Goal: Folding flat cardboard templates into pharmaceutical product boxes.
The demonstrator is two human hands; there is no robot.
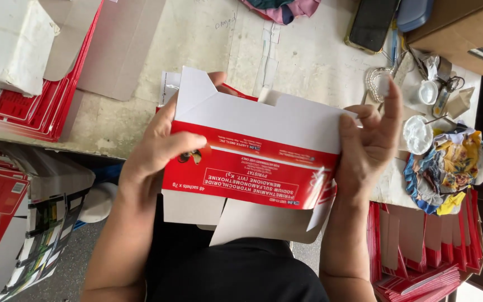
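I hold a red and white cardboard carton (252, 151) in both hands above the edge of a worn pale table (219, 50). The carton is partly unfolded, with white flaps sticking up at the top and grey-brown flaps hanging below. My left hand (160, 145) grips its left end, thumb across the red panel. My right hand (367, 142) holds the right end, index finger pointing up.
Flat red carton blanks lie stacked at the left (34, 106), and more stand at the lower right (426, 257). A phone (371, 22), a brown cardboard box (459, 33), small white cups (417, 134), crumpled cloth (454, 168) and scissors crowd the table's right side.
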